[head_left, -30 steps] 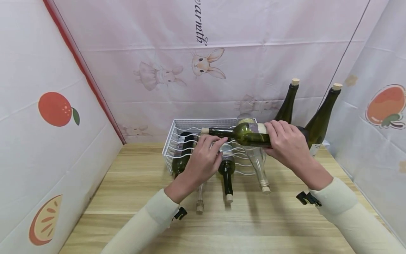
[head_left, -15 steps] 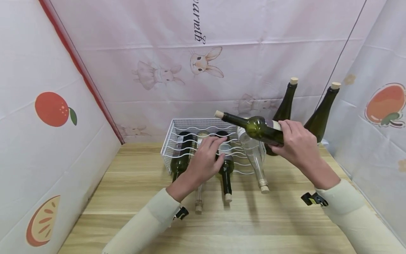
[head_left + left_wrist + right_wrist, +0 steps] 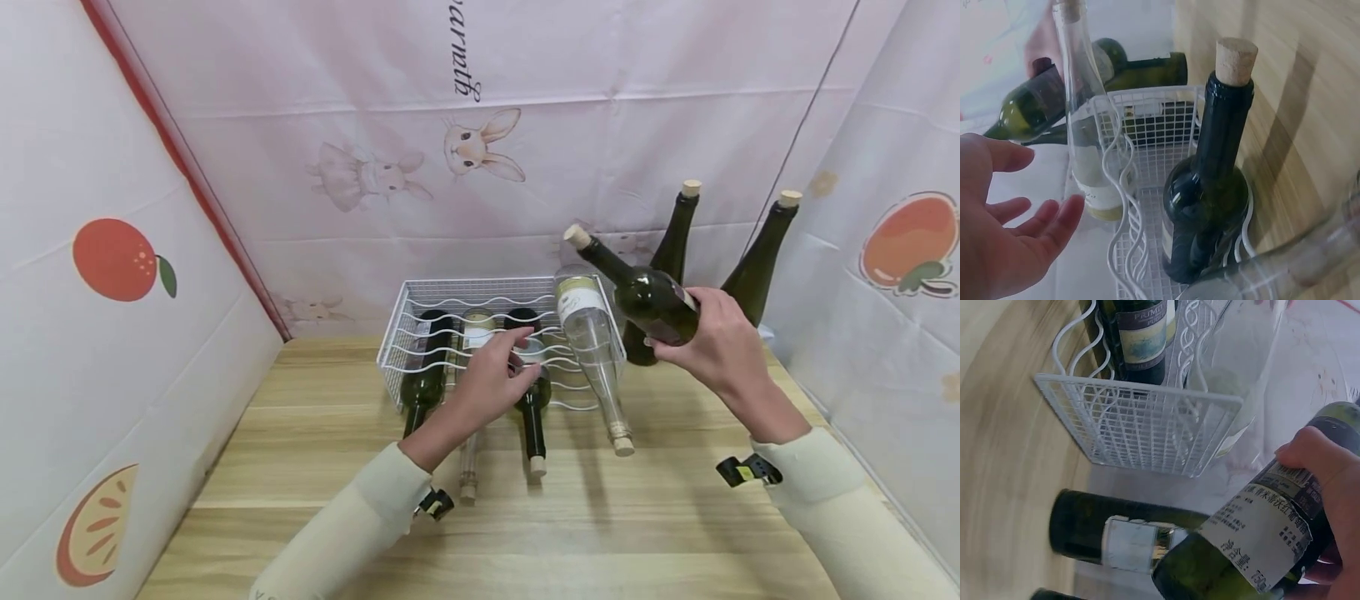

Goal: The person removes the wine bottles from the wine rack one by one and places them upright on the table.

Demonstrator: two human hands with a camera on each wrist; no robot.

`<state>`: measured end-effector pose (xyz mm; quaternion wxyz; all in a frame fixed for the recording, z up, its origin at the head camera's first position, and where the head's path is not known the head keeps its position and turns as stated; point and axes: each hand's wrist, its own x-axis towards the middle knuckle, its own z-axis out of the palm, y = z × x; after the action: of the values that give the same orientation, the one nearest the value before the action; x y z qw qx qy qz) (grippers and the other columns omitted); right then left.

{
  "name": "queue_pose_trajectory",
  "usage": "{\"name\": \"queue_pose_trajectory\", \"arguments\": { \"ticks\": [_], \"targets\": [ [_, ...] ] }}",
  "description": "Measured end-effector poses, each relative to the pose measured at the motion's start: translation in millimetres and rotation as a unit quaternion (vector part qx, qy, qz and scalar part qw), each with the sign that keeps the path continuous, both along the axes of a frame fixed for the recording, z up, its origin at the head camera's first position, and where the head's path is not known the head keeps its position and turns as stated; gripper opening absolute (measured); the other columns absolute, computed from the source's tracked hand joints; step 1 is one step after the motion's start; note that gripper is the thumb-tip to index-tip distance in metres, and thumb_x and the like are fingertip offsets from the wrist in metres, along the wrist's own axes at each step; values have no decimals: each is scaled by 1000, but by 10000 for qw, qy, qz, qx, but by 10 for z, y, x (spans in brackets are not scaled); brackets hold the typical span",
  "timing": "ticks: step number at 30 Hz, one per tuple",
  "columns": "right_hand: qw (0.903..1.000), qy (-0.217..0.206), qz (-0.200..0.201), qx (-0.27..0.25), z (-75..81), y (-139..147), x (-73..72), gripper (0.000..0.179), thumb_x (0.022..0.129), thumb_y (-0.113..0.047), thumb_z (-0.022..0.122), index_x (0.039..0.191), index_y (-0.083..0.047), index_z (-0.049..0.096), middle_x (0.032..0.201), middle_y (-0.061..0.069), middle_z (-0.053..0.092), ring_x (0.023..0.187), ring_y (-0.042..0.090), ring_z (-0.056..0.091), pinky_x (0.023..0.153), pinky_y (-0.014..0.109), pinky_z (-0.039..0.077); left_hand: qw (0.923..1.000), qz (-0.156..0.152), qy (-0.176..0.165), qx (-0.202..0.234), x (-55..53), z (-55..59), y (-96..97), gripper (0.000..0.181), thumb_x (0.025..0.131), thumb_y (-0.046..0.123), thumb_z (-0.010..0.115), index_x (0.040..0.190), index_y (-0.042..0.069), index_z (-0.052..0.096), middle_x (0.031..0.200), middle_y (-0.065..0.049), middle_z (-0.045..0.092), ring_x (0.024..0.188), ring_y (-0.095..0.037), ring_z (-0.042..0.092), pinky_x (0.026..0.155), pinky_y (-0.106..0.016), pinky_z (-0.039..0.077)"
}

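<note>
My right hand (image 3: 716,346) grips a dark green wine bottle (image 3: 652,300) by its body, holding it tilted in the air with the corked neck up and to the left. Its printed label shows in the right wrist view. My left hand (image 3: 495,375) is over the white wire wine rack (image 3: 390,358), fingers apart and holding nothing. In the rack lie two dark bottles, a left one (image 3: 425,383) and a middle one (image 3: 534,417), their necks toward me. Between them lies a clear bottle (image 3: 468,467), partly hidden by my left hand. Another clear bottle (image 3: 588,350) leans across the rack's right end.
Two tall green corked bottles stand behind the right hand, one nearer the rack (image 3: 675,233) and one farther right (image 3: 761,267). A wooden table (image 3: 322,467) lies below. Printed cloth walls (image 3: 337,75) close off the back and both sides.
My right hand has drawn the held bottle to the right, away from the rack, and its neck now tilts higher. The left hand has hardly moved.
</note>
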<state>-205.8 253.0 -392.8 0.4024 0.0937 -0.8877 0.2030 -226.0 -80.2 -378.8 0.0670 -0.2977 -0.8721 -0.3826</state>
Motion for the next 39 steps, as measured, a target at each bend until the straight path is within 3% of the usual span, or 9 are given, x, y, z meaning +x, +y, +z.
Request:
{"name": "queue_pose_trajectory", "arguments": {
  "ticks": [5, 8, 17, 26, 29, 32, 39],
  "targets": [
    [9964, -462, -69, -706, -102, 60, -5, 83, 60, -20, 95, 126, 13, 57, 117, 34, 62, 104, 48, 58, 83, 65, 50, 9941, -161, -990, 409, 12, -21, 43, 58, 98, 21, 70, 151, 8, 50, 135, -15, 67, 105, -24, 73, 83, -32, 62],
    [9932, -654, -110, -956, -167, 92, -7, 82, 63, -20, 94, 128, 13, 56, 118, 35, 61, 104, 49, 58, 82, 67, 48, 9893, -209, -1337, 545, 26, -53, 83, 57, 98, 23, 70, 150, 10, 51, 135, -15, 67, 109, -26, 73, 85, -33, 62],
    [9869, -985, -356, -1225, -402, 194, -67, 77, 67, -26, 93, 125, 12, 59, 112, 33, 65, 99, 47, 61, 79, 61, 48, 9800, -136, -1890, 603, 56, -161, 211, 57, 96, 27, 71, 149, 14, 53, 132, -9, 69, 106, -19, 71, 82, -27, 61],
    [9784, -1118, -382, -1697, -553, 281, -124, 67, 72, -27, 93, 121, 8, 63, 109, 30, 70, 96, 44, 68, 72, 35, 46, 9619, -238, -2573, 892, 60, -211, 331, 61, 98, 28, 70, 151, 5, 49, 135, -15, 67, 97, -19, 73, 83, -35, 64],
    [9741, -1265, -459, -1815, -595, 307, -139, 69, 74, -30, 92, 123, 7, 63, 111, 30, 70, 98, 45, 68, 73, 37, 49, 9556, -230, -2810, 857, 70, -208, 353, 64, 99, 31, 69, 153, 7, 47, 137, -13, 66, 93, -24, 75, 88, -36, 63],
    [9688, -1448, -511, -1943, -664, 322, -156, 73, 75, -34, 92, 126, 8, 61, 114, 31, 68, 102, 46, 66, 78, 47, 52, 9470, -252, -3042, 1001, 80, -227, 383, 65, 98, 31, 70, 153, 5, 46, 136, -15, 66, 91, -26, 76, 89, -36, 63],
    [9580, -1734, -653, -2188, -757, 373, -171, 79, 79, -37, 88, 133, 11, 54, 121, 33, 63, 108, 46, 61, 84, 53, 50, 9320, -409, -3342, 1345, 103, -265, 471, 65, 98, 26, 71, 152, 1, 45, 133, -19, 66, 90, -21, 73, 84, -35, 64]
  ]
}}
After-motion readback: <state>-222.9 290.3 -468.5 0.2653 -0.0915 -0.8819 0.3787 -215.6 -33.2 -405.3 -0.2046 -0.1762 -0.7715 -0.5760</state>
